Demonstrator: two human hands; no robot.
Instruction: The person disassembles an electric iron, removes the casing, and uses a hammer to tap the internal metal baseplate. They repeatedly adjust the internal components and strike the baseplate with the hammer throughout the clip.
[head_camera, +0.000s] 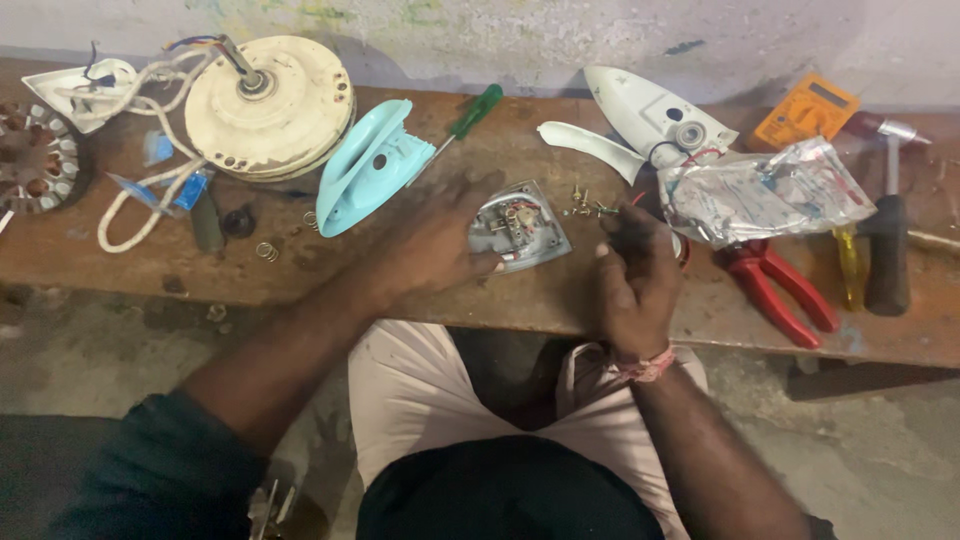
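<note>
Worn wooden bench (300, 275) runs below a pale wall. Left hand (440, 245) lies flat, fingers spread, pressing on the grey metal iron soleplate (520, 228), which sits under and just right of it. Right hand (635, 280) is curled shut, pinching a small part too small to identify. Loose screws (585, 203) lie between the hands. Red pliers (775, 285) lie right of the right hand; a turquoise iron cover (365, 165) stands left of the left.

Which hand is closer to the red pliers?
The right hand. It sits just to the left of the red pliers on the bench. The left hand is farther away, resting by the grey metal plate.
</note>
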